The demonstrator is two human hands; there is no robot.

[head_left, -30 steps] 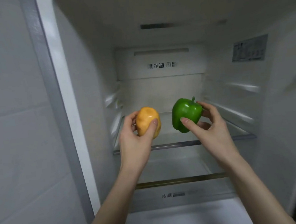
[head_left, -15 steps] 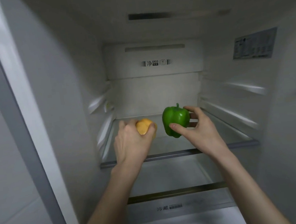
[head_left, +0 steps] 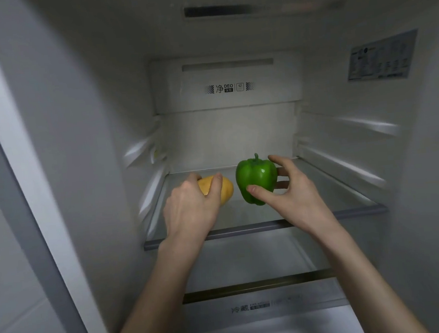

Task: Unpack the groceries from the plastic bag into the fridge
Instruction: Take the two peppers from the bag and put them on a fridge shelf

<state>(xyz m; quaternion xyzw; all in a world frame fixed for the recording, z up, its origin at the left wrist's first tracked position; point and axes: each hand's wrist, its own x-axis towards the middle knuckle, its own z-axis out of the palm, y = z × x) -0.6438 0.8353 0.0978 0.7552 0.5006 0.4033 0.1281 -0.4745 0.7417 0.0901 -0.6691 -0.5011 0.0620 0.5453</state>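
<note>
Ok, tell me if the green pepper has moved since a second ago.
Yes. The green bell pepper, held in the right hand, has gone deeper into the fridge, past the glass shelf's front edge, which it was level with before.

The pepper (head_left: 256, 179) is glossy bright green all over, stem included, with small white glints on its skin; the fruit (head_left: 226, 190) beside it is yellow-orange, deeper orange towards its shaded side. The fridge (head_left: 81, 131) walls are plain off-white to pale grey, and the panel (head_left: 227, 81) at the back is white with small black and grey print flanked by two dotted patches. The shelf (head_left: 246, 229) is clear glass edged with a dark grey strip. The label (head_left: 382, 56) on the right wall is pale blue with dark blue print
</note>
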